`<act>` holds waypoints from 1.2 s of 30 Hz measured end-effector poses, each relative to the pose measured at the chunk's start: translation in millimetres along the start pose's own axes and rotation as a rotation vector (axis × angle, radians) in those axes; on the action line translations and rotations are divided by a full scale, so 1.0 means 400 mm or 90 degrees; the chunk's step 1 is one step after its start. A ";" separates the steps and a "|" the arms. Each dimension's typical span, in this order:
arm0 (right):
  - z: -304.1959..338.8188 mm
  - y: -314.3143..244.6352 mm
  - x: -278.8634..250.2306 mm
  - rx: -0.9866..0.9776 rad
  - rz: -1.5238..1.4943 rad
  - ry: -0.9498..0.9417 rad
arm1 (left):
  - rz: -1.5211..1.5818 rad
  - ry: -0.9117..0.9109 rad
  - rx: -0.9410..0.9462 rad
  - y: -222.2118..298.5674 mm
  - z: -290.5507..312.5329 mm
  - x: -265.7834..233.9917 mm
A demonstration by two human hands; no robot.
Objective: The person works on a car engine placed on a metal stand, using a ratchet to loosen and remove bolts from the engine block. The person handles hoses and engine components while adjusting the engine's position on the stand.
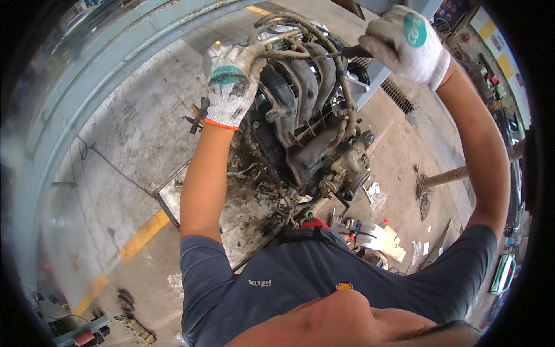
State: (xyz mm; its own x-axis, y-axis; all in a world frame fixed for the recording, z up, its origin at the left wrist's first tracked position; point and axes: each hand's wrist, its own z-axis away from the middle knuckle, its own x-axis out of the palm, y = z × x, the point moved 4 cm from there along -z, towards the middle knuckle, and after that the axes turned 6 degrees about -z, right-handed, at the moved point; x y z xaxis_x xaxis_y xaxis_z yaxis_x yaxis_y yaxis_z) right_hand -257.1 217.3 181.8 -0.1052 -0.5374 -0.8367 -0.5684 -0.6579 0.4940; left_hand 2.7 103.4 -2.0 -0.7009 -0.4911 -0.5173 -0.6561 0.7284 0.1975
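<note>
Right hand (404,46), gloved: beyond the right far corner of the engine (300,87), fingers wrapped round the black handle of what looks like a screwdriver (354,52). Left hand (234,75), gloved: at the engine's left far corner, fingers curled in against a hose (283,54). Cannot tell whether it grips the hose or only steadies it.

Screwdriver: over the far part of the engine, to the left of the right hand. Long axis runs crosswise, nearly level, shaft tipping slightly toward the near side. It points left across the engine, toward the left hand. Right hand is nearer the handle, left hand nearer the tip. Tip is hard to make out against the hose; contact not certain. My judgement: the next move turns on that line from tip to hose.

Engine: curved dark pipes side by side, long axes running from its far end toward the near side. A longer hose (342,75) passes down its right side. Dark metal piece (198,115) by the left wrist, left of the engine; kind unclear.

Farther out: floor grate (398,95) right of the engine, metal post (468,172) beyond it; yellow stripe (144,234) on the floor, left and near side.
</note>
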 end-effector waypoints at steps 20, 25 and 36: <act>0.060 0.038 0.073 0.507 -0.201 -0.033 | -0.007 0.015 0.005 -0.010 0.005 0.002; 0.015 0.012 0.046 0.377 -0.148 -0.013 | 0.009 0.002 -0.030 0.002 0.008 0.000; 0.008 0.015 0.011 -0.015 -0.090 0.042 | 0.008 0.043 0.004 -0.013 0.000 0.015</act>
State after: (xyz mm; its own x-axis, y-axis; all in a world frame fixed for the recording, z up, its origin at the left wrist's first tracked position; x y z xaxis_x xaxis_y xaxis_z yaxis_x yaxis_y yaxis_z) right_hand -263.4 212.8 180.4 0.0281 -0.4720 -0.8812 -0.5544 -0.7409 0.3791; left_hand 1.9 96.8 -6.1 -0.7261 -0.5136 -0.4571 -0.6460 0.7372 0.1978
